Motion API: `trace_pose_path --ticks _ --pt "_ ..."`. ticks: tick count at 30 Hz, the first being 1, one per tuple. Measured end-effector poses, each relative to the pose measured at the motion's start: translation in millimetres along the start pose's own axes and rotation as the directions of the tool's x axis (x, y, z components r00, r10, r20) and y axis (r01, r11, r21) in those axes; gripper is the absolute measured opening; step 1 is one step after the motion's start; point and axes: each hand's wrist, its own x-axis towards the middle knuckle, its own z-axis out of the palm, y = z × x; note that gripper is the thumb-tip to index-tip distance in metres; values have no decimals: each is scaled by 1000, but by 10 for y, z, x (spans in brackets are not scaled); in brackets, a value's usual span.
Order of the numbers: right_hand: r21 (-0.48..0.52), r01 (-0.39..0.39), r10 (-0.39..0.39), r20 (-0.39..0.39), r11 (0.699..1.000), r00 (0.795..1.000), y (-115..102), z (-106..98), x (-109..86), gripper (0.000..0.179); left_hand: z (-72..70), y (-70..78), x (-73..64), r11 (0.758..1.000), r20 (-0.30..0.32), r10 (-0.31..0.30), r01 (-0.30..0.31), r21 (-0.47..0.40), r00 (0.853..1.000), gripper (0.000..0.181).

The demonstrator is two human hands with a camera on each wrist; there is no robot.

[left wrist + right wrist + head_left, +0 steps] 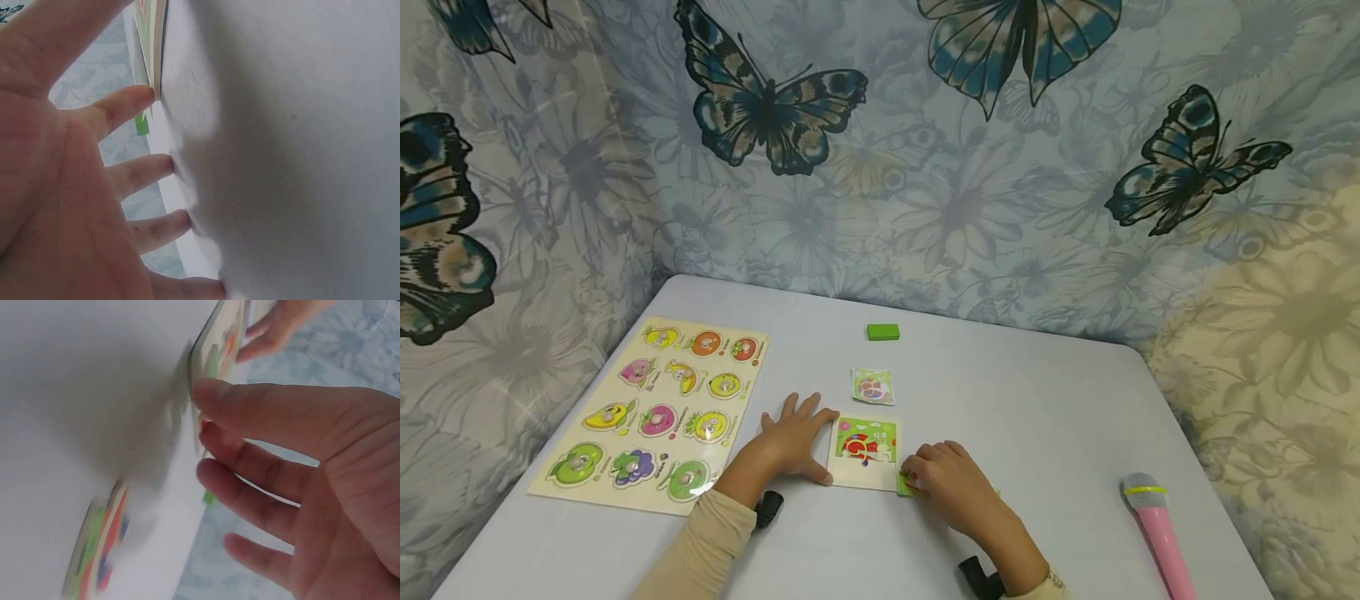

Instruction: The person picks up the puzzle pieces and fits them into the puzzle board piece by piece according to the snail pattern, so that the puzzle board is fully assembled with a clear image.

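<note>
A square puzzle board (863, 476) lies on the table, its upper part filled with a red and green picture and its lower part bare cream. My left hand (790, 443) is spread beside its left side, with the thumb and index finger touching the edge; the left wrist view shows the index fingertip at a corner. At the board's right side my right hand (951, 487) pinches a small green picture tile (907, 484), mostly hidden by the fingers. In the right wrist view, more picture tiles (97, 550) lie stacked on the table, blurred.
Behind the board lies a small picture tile (873, 387), with a green block (883, 332) farther back. A large fruit peg board (647, 400) covers the table's left side. A pink microphone (1161, 533) lies at the right. The papered wall (887, 208) bounds the back.
</note>
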Motion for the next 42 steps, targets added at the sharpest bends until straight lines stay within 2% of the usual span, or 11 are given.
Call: trace_pose_path --ticks 8,15,32,36,42 --pt "-42 117 -121 -110 992 987 -285 79 307 23 -9 15 19 1000 3 -6 6 11 1000 94" --pt "-37 143 -147 -123 989 982 -420 169 429 15 -20 30 12 1000 15 1 -1 13 1000 94" --pt "-71 165 -174 -151 984 973 -439 235 469 8 -12 4 29 1000 11 -2 1 19 1000 95" --pt "-59 161 -168 -148 985 975 -419 229 411 10 -13 14 14 1000 14 -5 5 16 1000 95" --pt "-38 104 -107 -107 994 988 -325 162 228 14 -11 23 0 1000 -2 -5 5 10 1000 94"
